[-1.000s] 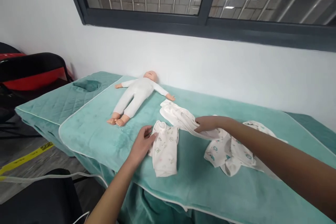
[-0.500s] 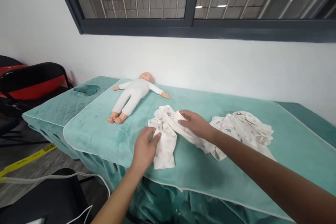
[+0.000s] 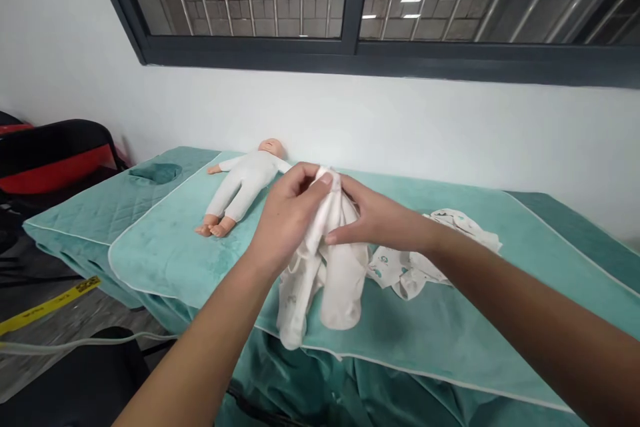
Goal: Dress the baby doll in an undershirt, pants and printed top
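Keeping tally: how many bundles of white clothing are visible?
2: a bundle held by left hand and right hand, and a crumpled pile farther right. More may be hidden.

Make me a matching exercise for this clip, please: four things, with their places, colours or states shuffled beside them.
1. White garment
2. Doll
3. Heaped printed clothes
4. Window frame

A. Dark grey, above the green cover
B. Lying on its back, limbs spread
C. Held by the left hand and right hand
D. Crumpled on the cover, partly behind the right forearm

Pairs: 1-C, 2-B, 3-D, 4-A
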`<state>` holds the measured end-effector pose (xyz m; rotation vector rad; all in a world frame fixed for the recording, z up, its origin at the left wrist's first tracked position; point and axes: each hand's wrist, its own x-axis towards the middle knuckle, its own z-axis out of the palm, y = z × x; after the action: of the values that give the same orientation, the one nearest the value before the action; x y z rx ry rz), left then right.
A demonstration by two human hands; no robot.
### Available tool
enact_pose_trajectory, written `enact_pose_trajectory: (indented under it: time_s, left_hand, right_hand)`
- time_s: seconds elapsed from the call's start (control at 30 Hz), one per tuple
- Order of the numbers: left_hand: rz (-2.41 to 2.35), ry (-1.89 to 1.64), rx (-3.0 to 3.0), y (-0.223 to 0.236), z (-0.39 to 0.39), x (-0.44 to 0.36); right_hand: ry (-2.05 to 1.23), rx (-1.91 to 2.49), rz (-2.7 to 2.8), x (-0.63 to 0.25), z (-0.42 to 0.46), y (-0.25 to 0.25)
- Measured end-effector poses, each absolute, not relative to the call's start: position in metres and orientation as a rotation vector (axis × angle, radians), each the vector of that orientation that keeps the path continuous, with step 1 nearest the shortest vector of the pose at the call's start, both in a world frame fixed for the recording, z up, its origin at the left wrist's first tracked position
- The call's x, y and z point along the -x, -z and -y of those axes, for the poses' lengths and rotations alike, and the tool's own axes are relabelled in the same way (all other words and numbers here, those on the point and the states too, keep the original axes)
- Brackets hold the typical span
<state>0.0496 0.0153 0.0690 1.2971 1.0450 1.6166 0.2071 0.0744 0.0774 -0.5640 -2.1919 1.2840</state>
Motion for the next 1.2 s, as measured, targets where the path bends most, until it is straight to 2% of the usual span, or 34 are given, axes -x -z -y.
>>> enact_pose_trajectory:
  time_s: [0.13, 0.27, 0.47, 0.57, 0.73, 0.9, 1.07, 1.2]
  left_hand:
    - [-0.906, -1.576, -1.443, -0.064, -0.018, -0.051]
    - [-1.088, -1.748, -1.322, -0.024, -0.023, -0.03]
    - [-1.254, -1.282, -1.202, 0.045, -0.026, -0.012]
    - [-1.365, -1.305, -1.284, 0.057, -0.03, -0.014]
    - [-1.441, -1.734, -1.241, 0.046, -0.041, -0.004]
    - [-1.431, -1.906, -1.134, 0.025, -0.037, 0.004]
    - [-1.083, -2.11, -1.218, -0.007, -0.02, -0.018]
    - [-0.804, -2.09, -1.268, -0.034, -0.009, -0.039]
  right_hand:
    - [-1.173, 0.671, 2.145, -0.198, -0.08, -0.055]
    - [-1.318, 0.833, 1.96, -0.207, -0.086, -0.047]
    - [-1.489, 0.777, 1.834, -0.215, -0.085, -0.047]
    - [-1.609, 0.69, 1.835, -0.216, -0.081, -0.045]
    - [-1.813, 0.471, 1.87, -0.226, -0.075, -0.054]
    - [-1.862, 0.51, 1.746, -0.239, -0.082, -0.059]
    - [-1.789, 0.579, 1.706, -0.236, -0.09, -0.054]
    - [-1.816, 0.608, 1.745, -0.224, -0.089, -0.045]
